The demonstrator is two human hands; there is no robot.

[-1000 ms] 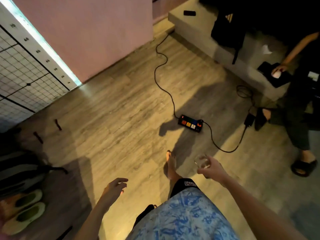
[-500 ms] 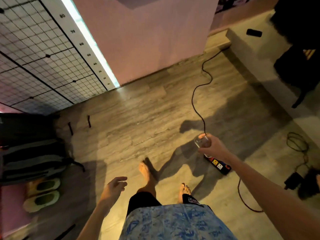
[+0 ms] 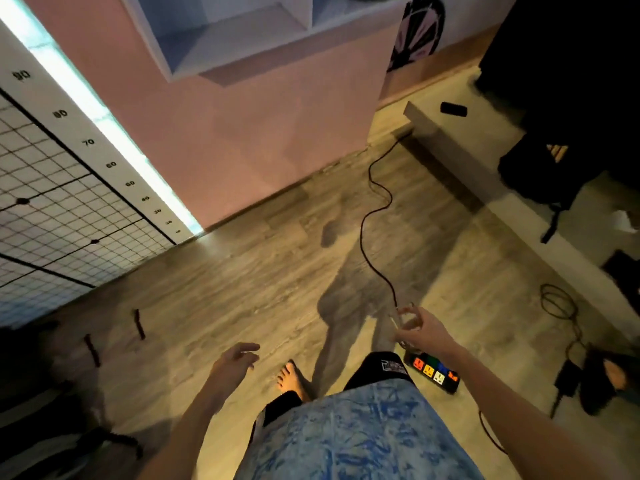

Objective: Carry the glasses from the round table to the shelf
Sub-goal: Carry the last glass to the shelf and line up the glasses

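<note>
My right hand (image 3: 424, 329) grips a small clear glass (image 3: 403, 320), held out in front of me above the wooden floor. At lower centre my left hand (image 3: 233, 363) hangs with its fingers apart and nothing in it. A white wall shelf (image 3: 242, 39) with open compartments is mounted on the pink wall at the top of the view, ahead of me. The round table is out of sight.
A power strip (image 3: 434, 372) with coloured sockets lies on the floor by my right leg, its black cable (image 3: 369, 237) running toward the wall. A raised concrete step (image 3: 485, 188) with dark bags borders the right. A wire grid panel (image 3: 52, 220) stands at left.
The view has tilted up and moved forward; the shelf has come into sight at the top. My right hand still carries the glass, now just past the power strip.
</note>
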